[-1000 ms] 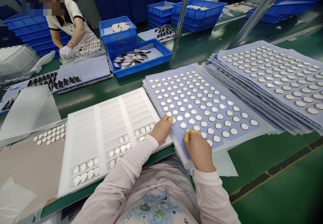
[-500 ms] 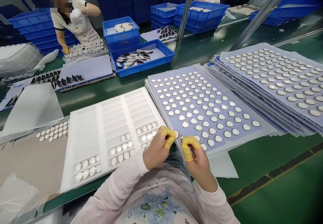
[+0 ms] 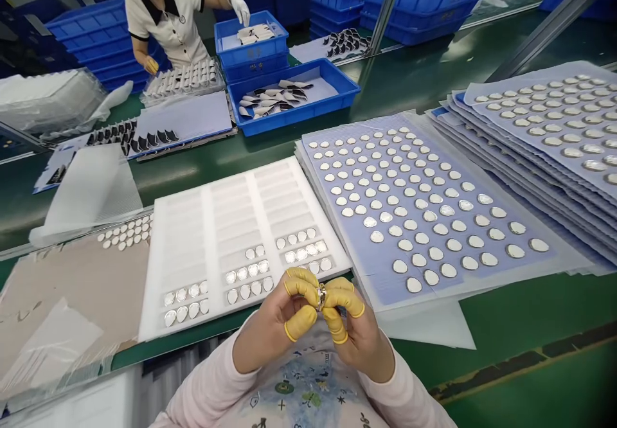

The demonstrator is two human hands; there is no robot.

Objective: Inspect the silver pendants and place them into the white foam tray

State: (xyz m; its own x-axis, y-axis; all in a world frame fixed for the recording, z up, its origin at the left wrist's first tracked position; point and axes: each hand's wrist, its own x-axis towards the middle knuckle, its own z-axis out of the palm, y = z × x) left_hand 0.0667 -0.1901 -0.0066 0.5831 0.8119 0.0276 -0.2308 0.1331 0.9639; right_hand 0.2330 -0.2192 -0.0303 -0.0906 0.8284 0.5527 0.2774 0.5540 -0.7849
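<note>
Yellow finger cots cover the fingertips of both my hands. My left hand [image 3: 282,315] and my right hand [image 3: 355,328] meet in front of my chest, pinching small shiny metal-rimmed pieces [image 3: 321,296] edge-on between them. Whether one or two pieces are there I cannot tell. Just beyond my left hand lies a white foam tray [image 3: 186,213], its lower slots partly filled with rounded white metal-rimmed pieces. Right of it, a blue-lilac sheet [image 3: 357,254] carries rows of similar oval pieces.
A thick stack of sheets with more pieces [image 3: 544,177] stands at the right. Loose pieces [image 3: 126,230] lie on brown board at the left. Across the green table are blue bins [image 3: 294,119] of curved black-and-white parts, and a co-worker [image 3: 168,20] wearing a white glove.
My hands have come together and drawn nearer my chest, bringing the small pieces together. The view has shifted. The co-worker's gloved hand has reached out over a blue bin.
</note>
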